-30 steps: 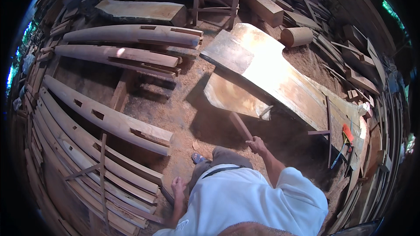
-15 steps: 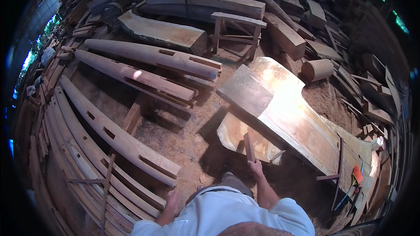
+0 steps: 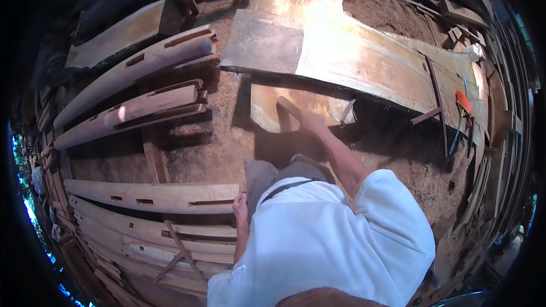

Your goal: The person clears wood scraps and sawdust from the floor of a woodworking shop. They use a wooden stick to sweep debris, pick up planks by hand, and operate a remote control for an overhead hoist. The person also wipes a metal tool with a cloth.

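My right hand [image 3: 311,121] is closed round one end of a short, flat wooden stick [image 3: 289,106]. The stick is held out over a pale wood slab [image 3: 266,98] with a rough, rounded edge; whether it touches the slab I cannot tell. Beside my left hip, my left hand [image 3: 241,204] has its fingers curled in, and anything inside them is hidden. It is nearest to the end of a long mortised timber [image 3: 170,195], with no clear contact visible.
A big sunlit slab [image 3: 375,59] lies beyond the smaller one. On its right are a thin wooden square [image 3: 438,105] and an orange-and-black tool [image 3: 464,104]. More mortised timbers [image 3: 133,112] lie at left. Sawdust covers the ground [image 3: 227,136].
My view and body have turned to the right, so the slabs appear higher and further left. My right arm now reaches further out with the stick, which points up and left.
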